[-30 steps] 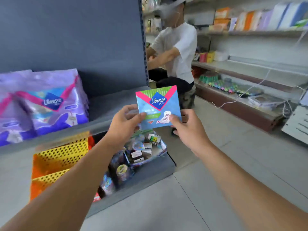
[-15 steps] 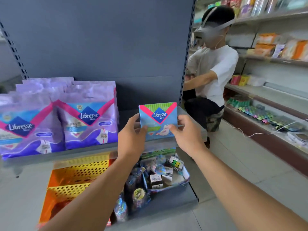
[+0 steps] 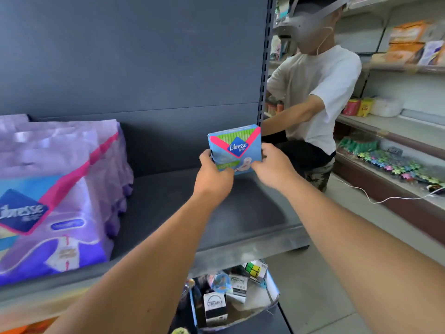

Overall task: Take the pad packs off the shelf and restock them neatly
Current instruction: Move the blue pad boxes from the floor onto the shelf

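You have carried the small blue Libresse pad pack with pink chevron and green top (image 3: pixel 234 150) in over the dark grey metal shelf (image 3: pixel 183 203). Your left hand (image 3: pixel 213 173) grips its 9 o'clock edge and your right hand (image 3: pixel 272 165) its 3 o'clock edge, equally near. It stands upright, logo facing you; purple pad packs (image 3: pixel 60 189) sit at 9 o'clock.

Both hands' grip holds the blue pad pack (image 3: pixel 234 149) above the right part of the grey shelf (image 3: pixel 216 213). Below and toward the viewer from the grip, the shelf lies bare. Left of the grip, purple pad packs (image 3: pixel 62 189) fill that side. Behind the grip stands the back panel (image 3: pixel 134 56); right of it, the upright post (image 3: pixel 265 68) and a person (image 3: pixel 320 92).
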Motion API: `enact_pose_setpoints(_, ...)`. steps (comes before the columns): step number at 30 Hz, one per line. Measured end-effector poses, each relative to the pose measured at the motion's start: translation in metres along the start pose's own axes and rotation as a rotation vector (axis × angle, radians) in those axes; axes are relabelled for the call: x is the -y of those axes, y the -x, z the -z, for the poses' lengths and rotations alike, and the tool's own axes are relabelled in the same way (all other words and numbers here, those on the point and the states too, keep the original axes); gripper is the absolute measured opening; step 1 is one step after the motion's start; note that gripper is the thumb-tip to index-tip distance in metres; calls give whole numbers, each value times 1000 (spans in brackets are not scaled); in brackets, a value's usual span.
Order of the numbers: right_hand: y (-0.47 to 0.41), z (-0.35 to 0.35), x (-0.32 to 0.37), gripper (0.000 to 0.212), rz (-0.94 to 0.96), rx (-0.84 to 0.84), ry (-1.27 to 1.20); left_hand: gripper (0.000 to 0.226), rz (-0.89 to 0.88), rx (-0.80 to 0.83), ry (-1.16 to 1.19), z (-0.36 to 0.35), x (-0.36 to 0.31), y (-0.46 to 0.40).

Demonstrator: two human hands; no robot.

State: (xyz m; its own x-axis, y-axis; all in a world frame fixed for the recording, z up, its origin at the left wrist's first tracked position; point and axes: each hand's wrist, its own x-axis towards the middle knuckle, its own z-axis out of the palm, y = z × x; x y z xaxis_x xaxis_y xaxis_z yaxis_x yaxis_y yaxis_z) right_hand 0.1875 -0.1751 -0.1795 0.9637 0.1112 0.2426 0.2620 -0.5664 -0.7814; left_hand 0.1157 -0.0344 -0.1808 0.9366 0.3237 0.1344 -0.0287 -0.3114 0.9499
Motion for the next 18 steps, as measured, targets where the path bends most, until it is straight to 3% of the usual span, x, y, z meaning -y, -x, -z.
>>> enact_pose_setpoints(6,-47,-15,-27,25,-18,103,-5,64,28,85,-50,-30,9,-41)
enact_pose_setpoints(10,-53,-25,-42,47,-44,70,-51,56,-28,76,-209,-32,19,-52)
enact_pose_setpoints(13,-61,-27,-45,48,-61,79,-60,57,-38,93,-278,-37,23,-57)
enact_pose_setpoints(18,-69,-33,-43,43,-40,115,46,88,-8,127,-358,-36,23,-60)
